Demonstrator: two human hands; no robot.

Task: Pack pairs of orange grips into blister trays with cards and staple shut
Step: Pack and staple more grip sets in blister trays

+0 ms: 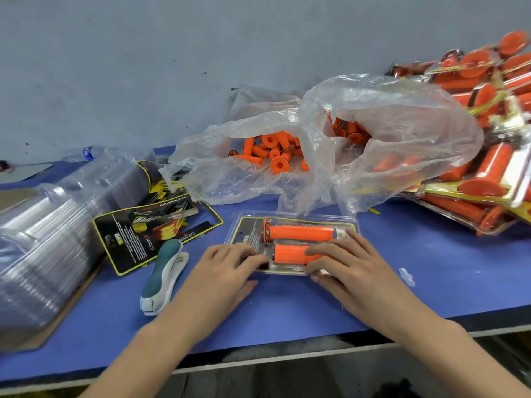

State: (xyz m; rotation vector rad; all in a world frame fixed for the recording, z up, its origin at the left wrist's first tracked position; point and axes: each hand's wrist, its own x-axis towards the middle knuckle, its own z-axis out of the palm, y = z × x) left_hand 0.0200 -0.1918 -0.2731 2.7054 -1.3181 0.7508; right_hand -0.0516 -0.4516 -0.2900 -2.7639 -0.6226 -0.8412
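One clear plastic blister tray (293,218) is lying flat in the middle of the blue counter (287,305), lined with one black card edged in yellow (250,228). Two orange ribbed rubber grips are lying in it side by side, lengthwise from left to right: the farther grip (301,232) is fully showing, and the nearer grip (290,252) is partly covered by both hands.

The left hand (230,265) is pressing on the tray's 8 o'clock corner, its fingers (244,251) slightly bent and loosely spread, gripping nothing. The right hand (342,265) is lying over the nearer grip from the 4 o'clock side, its fingers (321,254) fairly straight and spread on the plastic, with the thumb at the tray's near edge.

At 8 o'clock from the tray, one teal and white stapler (165,275) is resting on the counter, just beside the left hand. At 9 o'clock, a fanned pile of black and yellow printed cards (149,231) is lying, too overlapped to count. Farther out at 9 o'clock, one tall stack of empty clear trays (43,248) is leaning. At 12 o'clock, one crumpled clear plastic bag (402,133) is holding a heap of loose orange grips (270,153), well over ten. At 2 o'clock, a pile of filled packs (482,139) is spreading. At 10 o'clock, one clear water bottle (89,153) is lying by the wall.
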